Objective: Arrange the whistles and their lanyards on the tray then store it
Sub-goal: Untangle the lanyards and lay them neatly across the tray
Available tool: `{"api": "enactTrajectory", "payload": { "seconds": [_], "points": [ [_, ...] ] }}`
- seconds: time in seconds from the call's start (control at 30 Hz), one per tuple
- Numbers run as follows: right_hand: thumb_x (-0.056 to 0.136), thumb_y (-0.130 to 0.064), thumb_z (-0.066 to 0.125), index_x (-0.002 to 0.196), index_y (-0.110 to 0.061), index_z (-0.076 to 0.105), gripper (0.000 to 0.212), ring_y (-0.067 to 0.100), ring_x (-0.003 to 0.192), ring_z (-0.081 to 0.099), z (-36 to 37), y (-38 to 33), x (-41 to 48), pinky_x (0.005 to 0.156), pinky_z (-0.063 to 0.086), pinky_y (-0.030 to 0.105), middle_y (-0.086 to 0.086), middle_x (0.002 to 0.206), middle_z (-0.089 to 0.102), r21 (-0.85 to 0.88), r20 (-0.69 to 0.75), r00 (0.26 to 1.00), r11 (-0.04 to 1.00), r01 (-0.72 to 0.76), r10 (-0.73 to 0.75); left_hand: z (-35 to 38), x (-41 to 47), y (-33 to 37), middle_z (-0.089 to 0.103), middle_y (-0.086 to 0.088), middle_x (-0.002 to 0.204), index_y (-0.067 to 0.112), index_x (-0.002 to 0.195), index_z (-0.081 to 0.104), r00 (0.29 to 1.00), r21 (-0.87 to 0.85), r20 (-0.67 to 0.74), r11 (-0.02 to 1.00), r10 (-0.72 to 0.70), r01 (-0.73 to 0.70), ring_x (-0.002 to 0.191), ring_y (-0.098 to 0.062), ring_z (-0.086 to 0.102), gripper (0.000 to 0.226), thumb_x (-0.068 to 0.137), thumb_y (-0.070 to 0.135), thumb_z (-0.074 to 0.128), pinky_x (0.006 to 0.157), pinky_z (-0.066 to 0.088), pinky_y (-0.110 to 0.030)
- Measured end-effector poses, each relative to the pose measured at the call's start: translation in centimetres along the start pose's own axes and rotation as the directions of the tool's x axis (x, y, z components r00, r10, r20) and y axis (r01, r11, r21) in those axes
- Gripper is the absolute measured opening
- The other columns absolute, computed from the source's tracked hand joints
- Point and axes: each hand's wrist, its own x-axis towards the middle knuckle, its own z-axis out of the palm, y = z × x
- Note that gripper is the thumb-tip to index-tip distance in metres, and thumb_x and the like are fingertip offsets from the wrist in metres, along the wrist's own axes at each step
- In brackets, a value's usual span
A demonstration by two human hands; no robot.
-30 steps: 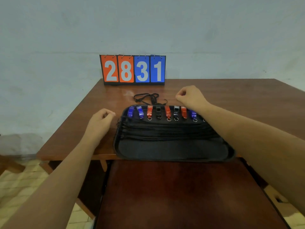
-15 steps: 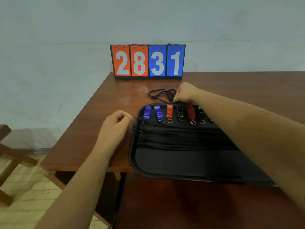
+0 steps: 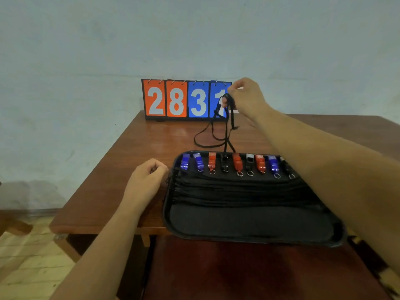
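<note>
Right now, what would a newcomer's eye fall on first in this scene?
The orange and blue scoreboard reading 2831 stands at the far edge of the table. In front of it, the right hand holds up a black lanyard above the black tray, where coloured whistles lie in a row.

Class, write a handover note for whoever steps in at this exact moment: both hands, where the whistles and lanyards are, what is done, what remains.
Right hand pinches one black cord lanyard raised above the brown wooden table; it hangs toward the black whistle at the far rim.
Left hand rests curled beside the black rectangular tray; whether it grips anything is unclear.
Done: blue, red and black plastic whistles lined along the tray's far edge, other lanyards laid across its middle.
Left: lay the raised lanyard down, then store the tray.
</note>
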Motion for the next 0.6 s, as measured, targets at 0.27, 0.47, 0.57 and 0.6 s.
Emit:
{"api": "enactTrajectory", "payload": {
  "seconds": [0.27,0.47,0.57,0.6],
  "points": [
    [0.096,-0.013,0.051,0.102,0.000,0.056,0.016,0.015,0.050,0.035,-0.6,1.1,-0.3,0.043,0.034,0.024,0.006,0.064,0.040,-0.142,0.023,0.967,0.959,-0.247,0.253,0.1,-0.5,-0.1,0.063,0.008,0.092,0.027,0.094,0.061,0.995,0.136,0.096,0.990,0.015,-0.028,0.085,-0.010,0.060,0.014,0.094,0.040,0.057,0.071,0.047,-0.034],
    [0.092,-0.035,0.063,0.110,0.004,0.066,0.043,0.027,0.093,0.064,-2.4,2.5,-1.8,0.080,0.053,0.038,0.018,0.109,0.069,-0.832,0.334,0.919,0.524,0.183,0.210,0.0,0.2,-0.5,0.065,0.017,0.099,0.034,0.104,0.064,0.988,0.295,0.148,0.952,0.042,-0.084,0.092,-0.004,0.060,0.018,0.093,0.047,0.056,0.075,0.049,-0.032],
    [0.091,-0.045,0.062,0.103,-0.008,0.067,0.039,0.016,0.087,0.062,-3.2,2.5,-2.3,0.074,0.048,0.026,0.004,0.095,0.068,-0.841,0.454,0.844,0.451,0.300,0.285,-0.1,0.3,-0.7,0.066,0.015,0.101,0.033,0.105,0.064,0.984,0.283,0.163,0.952,0.070,-0.114,0.096,-0.006,0.061,0.016,0.093,0.043,0.058,0.082,0.050,-0.034],
    [0.091,-0.043,0.063,0.104,-0.009,0.066,0.037,0.015,0.087,0.062,-3.4,2.4,-2.3,0.077,0.049,0.027,0.002,0.094,0.067,-0.838,0.491,0.817,0.420,0.347,0.304,-0.1,0.3,-0.8,0.067,0.015,0.101,0.033,0.103,0.063,0.983,0.278,0.167,0.952,0.080,-0.125,0.096,-0.006,0.061,0.014,0.094,0.042,0.059,0.084,0.051,-0.035]
  ]
}}
